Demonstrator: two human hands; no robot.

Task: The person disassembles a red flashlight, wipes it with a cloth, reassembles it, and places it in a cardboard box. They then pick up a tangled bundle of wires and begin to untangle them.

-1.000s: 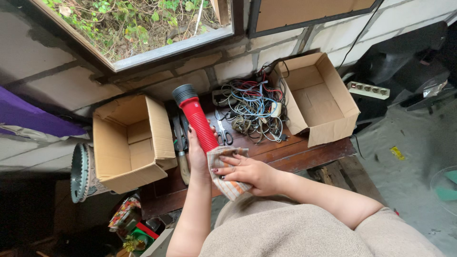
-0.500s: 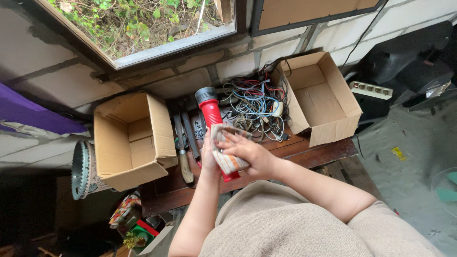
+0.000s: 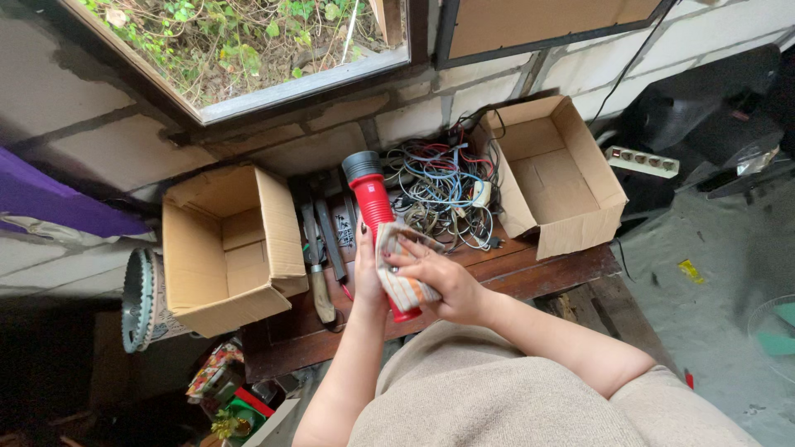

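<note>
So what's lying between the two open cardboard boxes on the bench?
In the head view: the red flashlight in both hands, hand tools by the left box, and tangled wires by the right box.

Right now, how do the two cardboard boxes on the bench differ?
The left box lies tipped on its side, mouth facing the tools; the right box sits tilted back against the wall, mouth up. The left box is beside the hand tools, the right box beside the wire tangle. Both are brown, open and look empty.
</note>
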